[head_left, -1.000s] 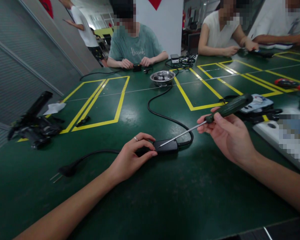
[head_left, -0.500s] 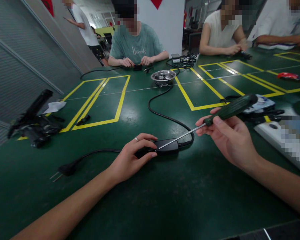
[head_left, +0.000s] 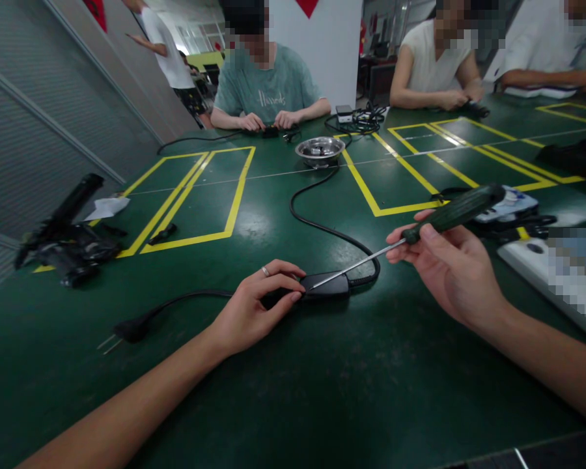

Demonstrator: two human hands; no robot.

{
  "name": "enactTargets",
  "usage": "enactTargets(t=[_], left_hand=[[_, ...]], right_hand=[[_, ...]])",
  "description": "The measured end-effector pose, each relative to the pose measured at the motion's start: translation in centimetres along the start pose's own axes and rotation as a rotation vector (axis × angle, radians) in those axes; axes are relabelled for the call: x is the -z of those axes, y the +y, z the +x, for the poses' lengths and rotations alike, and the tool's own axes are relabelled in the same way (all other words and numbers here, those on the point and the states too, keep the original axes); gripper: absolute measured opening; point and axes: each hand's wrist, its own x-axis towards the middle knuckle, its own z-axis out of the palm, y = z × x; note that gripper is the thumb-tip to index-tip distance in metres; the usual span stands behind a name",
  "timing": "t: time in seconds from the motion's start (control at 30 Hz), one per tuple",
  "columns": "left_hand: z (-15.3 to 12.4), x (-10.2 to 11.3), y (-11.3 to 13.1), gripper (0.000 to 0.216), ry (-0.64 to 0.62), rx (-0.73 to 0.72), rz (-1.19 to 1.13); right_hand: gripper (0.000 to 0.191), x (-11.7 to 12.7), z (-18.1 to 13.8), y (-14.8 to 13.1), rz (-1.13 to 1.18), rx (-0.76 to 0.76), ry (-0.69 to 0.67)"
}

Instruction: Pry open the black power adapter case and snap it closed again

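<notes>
— Black power adapter (head_left: 328,285) flat on the green table (head_left: 322,391), pinned at its near end by the left hand (head_left: 254,307), fingers pressed down on the casing. Any shift from a second ago?

— Barely. Screwdriver (head_left: 420,228) tip now resting further in on the adapter's top face, shaft slightly steeper; right hand (head_left: 449,270) closed around the dark green handle as before. Adapter itself unmoved.

— Meaning for the job?

— Probably tip seated at a screw or seam, though too small to confirm from here. Casing not yet open, by the look of it.

— And around it?

— Cable (head_left: 322,225) looping back toward a steel bowl (head_left: 320,150); plug (head_left: 129,331) lying near the left forearm. Black gear (head_left: 63,241) heaped at the far left edge. Other people's hands busy across the table, well apart.
</notes>
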Motion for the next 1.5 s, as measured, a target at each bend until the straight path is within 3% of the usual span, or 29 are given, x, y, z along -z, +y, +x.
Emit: enactTargets(t=[0.13,0.3,0.63,0.8,0.97,1.13,1.33,1.5], left_hand=[[0.0,0.02,0.12,0.01,-0.014,0.019,-0.002],[-0.07,-0.18,-0.02,0.036,-0.033,0.049,-0.016],[-0.03,-0.4,-0.36,0.033,-0.067,0.053,0.017],[-0.02,-0.36,-0.24,0.033,-0.067,0.065,0.026],[0.0,-0.28,-0.29,0.033,-0.073,0.067,0.03],[0.01,-0.29,-0.22,0.033,-0.083,0.067,0.035],[0.05,-0.36,-0.25,0.033,-0.073,0.064,0.031],[0.06,-0.27,-0.15,0.032,-0.075,0.065,0.037]], right_hand=[[0.011,0.14,-0.03,-0.01,-0.024,0.0,0.006],[0.011,-0.02,-0.13,-0.08,-0.026,-0.001,0.006],[0.018,-0.33,-0.76,-0.09,-0.156,0.077,-0.08],[0.003,-0.54,-0.85,-0.37,-0.386,0.142,-0.005],[0.028,-0.76,-0.83,-0.63,-0.172,0.089,-0.06],[0.006,-0.77,-0.77,-0.76,-0.362,0.123,-0.015],[0.023,-0.61,-0.57,-0.55,-0.204,0.06,-0.042],[0.008,-0.32,-0.29,-0.54,-0.361,0.092,0.018]])
